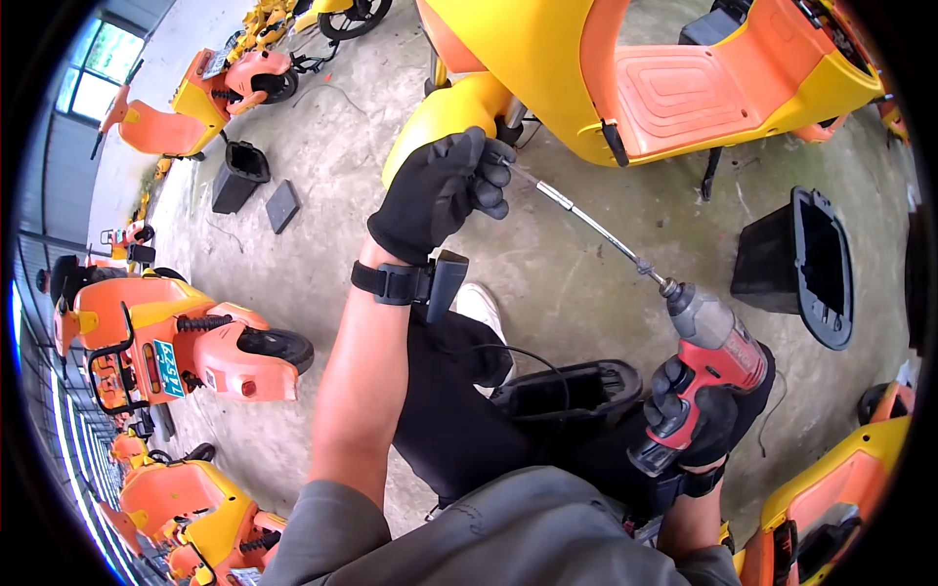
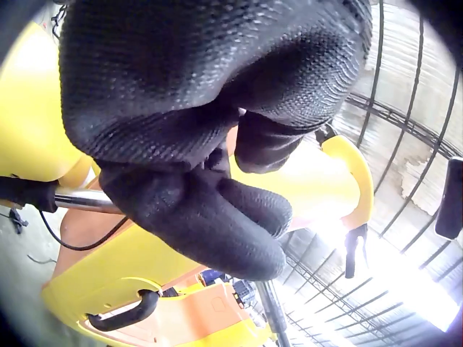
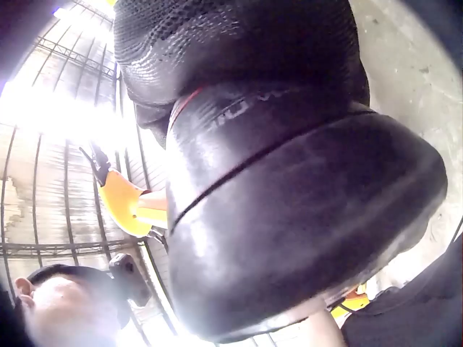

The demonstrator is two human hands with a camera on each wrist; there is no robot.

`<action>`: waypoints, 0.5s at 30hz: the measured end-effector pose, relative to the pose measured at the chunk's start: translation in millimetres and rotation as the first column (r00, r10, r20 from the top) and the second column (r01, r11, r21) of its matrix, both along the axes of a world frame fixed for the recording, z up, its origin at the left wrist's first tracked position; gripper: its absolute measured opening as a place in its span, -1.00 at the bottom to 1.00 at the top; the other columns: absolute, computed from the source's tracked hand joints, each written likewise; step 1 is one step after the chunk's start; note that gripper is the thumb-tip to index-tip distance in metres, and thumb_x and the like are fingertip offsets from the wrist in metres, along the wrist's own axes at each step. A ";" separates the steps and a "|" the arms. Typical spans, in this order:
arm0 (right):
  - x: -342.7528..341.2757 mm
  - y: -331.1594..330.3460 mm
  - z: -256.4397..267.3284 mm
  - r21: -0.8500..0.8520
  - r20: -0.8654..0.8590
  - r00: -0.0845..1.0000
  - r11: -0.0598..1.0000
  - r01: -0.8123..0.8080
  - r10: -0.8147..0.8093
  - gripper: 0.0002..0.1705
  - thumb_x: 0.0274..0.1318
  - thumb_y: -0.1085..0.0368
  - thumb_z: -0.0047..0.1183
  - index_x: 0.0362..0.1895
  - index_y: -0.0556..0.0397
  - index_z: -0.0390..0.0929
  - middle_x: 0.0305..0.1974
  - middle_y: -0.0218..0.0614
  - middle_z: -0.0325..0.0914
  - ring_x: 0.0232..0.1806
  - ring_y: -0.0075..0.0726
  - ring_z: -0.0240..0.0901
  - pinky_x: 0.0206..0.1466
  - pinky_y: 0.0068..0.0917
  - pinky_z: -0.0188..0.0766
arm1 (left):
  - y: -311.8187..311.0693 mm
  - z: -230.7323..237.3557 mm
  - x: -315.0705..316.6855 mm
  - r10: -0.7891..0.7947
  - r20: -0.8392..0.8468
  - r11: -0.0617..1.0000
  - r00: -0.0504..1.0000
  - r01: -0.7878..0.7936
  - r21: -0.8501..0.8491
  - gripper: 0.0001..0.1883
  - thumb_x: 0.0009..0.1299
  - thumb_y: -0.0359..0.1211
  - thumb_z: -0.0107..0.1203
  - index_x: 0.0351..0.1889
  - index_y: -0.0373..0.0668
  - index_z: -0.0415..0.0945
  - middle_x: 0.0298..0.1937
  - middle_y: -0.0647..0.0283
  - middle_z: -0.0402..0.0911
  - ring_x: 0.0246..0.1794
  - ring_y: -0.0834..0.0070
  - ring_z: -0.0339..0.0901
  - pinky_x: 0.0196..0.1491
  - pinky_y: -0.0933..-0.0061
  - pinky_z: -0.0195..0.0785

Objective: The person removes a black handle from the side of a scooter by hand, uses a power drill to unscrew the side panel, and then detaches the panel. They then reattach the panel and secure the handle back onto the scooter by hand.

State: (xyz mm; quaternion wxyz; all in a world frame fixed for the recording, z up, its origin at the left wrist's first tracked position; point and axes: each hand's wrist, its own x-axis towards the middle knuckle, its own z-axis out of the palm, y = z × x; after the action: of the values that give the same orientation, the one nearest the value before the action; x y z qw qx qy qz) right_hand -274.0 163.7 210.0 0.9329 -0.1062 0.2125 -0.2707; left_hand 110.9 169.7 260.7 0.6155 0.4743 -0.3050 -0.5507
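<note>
Gloved in black, the right hand (image 1: 708,427) is wrapped round the handle of a red-and-grey power drill (image 1: 718,354), by which a long metal bit (image 1: 598,225) is carried, while the fingers of the left hand (image 1: 430,195) are curled about the bit's far tip; whether a small piece is also pinched there cannot be told. The drill is held above the person's right thigh, and the bit is slanted from its nose, up and leftward in the head view, toward the yellow front mudguard (image 1: 430,125) of a scooter (image 1: 557,68). Grey concrete floor (image 1: 581,303) is seen beneath the bit's whole run, and room is left between the bit and the scooter's lower edge. To the right, well apart from the bit, a black tub (image 1: 767,264) is tipped on the floor with its mouth turned sideways; another tub (image 1: 631,376) is placed between the legs. The drill is shaped with a rounded grey nose, a red body and a chunky dark base; the bit is slim, silvery and straight, with a thicker sleeve near its tip. The gloves are finely ribbed, the scooter's panels are smooth and curved, its orange footboard (image 1: 674,93) is grooved in nested outlines, and the floor is blotched.
</note>
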 end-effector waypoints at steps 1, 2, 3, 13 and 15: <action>-1.3 0.7 -5.6 0.000 0.001 1.000 1.000 0.000 0.000 -0.34 -0.15 0.21 0.25 0.06 0.18 0.31 -0.15 -0.20 0.45 -0.23 -0.15 0.51 -0.17 -0.16 0.44 | -0.6 0.5 2.1 -0.019 -0.030 1.000 0.999 0.019 0.008 -0.56 0.51 -0.07 -0.10 -0.10 -0.32 0.50 -0.41 0.28 0.55 -0.55 0.55 0.47 -0.36 0.45 0.45; -3.0 1.8 -11.1 0.028 0.019 1.000 0.999 0.017 -0.017 -0.34 -0.15 0.21 0.24 0.06 0.19 0.31 -0.14 -0.19 0.46 -0.23 -0.15 0.51 -0.18 -0.17 0.44 | -1.3 0.6 3.8 -0.037 -0.061 0.999 0.997 0.038 0.016 -0.47 0.51 0.02 -0.13 -0.09 -0.34 0.51 -0.40 0.27 0.58 -0.53 0.55 0.52 -0.33 0.43 0.53; -3.7 2.4 -13.5 0.057 0.035 0.999 0.998 0.033 -0.035 -0.34 -0.15 0.21 0.24 0.06 0.19 0.31 -0.14 -0.19 0.46 -0.24 -0.15 0.52 -0.18 -0.17 0.44 | -2.1 -0.6 4.8 -0.036 -0.062 0.999 0.997 0.037 0.016 -0.47 0.51 0.02 -0.13 -0.09 -0.34 0.51 -0.40 0.27 0.58 -0.53 0.55 0.52 -0.33 0.43 0.53; 9.9 3.3 5.3 -0.031 -0.003 1.000 0.999 0.018 -0.019 -0.39 -0.15 0.20 0.22 0.01 0.17 0.33 -0.17 -0.23 0.45 -0.32 -0.26 0.48 -0.25 -0.23 0.42 | -3.8 -1.8 0.4 -0.014 0.033 1.000 0.999 0.014 0.009 -0.34 0.48 0.15 -0.22 -0.13 -0.36 0.54 -0.39 0.19 0.62 -0.54 0.49 0.57 -0.32 0.35 0.58; 12.7 7.1 8.5 -0.082 -0.132 0.983 0.990 0.118 -0.128 -0.30 -0.15 0.15 0.26 0.08 0.16 0.26 -0.27 -0.18 0.42 -0.44 -0.31 0.42 -0.41 -0.40 0.46 | -4.6 -4.0 2.6 -0.027 0.008 0.999 1.000 0.027 0.020 -0.33 0.48 0.16 -0.22 -0.13 -0.35 0.54 -0.38 0.19 0.61 -0.54 0.48 0.56 -0.31 0.34 0.58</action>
State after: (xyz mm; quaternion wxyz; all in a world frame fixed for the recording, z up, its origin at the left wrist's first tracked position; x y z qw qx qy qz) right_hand -261.3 170.7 218.4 0.8929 -0.1454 0.2723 -0.3277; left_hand 113.5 165.1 256.6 0.6019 0.4787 -0.3084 -0.5599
